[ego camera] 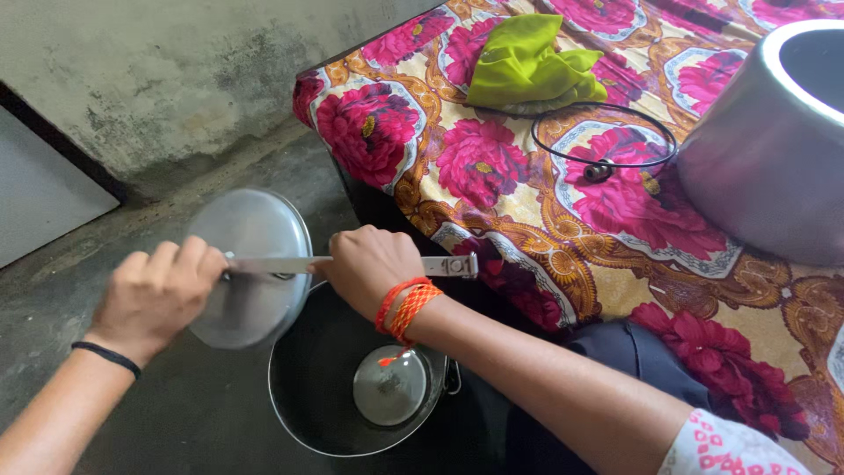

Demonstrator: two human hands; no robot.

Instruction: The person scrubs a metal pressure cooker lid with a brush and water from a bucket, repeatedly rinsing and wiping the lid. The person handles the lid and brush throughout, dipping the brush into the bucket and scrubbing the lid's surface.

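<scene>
- The round, dull grey metal lid (251,264) with a long flat metal handle (352,265) is held over the dark round metal pot (308,387) on the concrete floor (176,413).
- The left hand (158,295) is closed on the lid's edge; the right hand (369,268) is wrapped around the handle.
- The hands hide the middle of the handle.
- The big silver vessel (765,149) on the flowered cloth (527,211) is cut off at the frame edge.

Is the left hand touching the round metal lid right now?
Touching. The head view shows the left hand pressed over the edge of the round metal lid, fingers overlapping it with no gap.
</scene>
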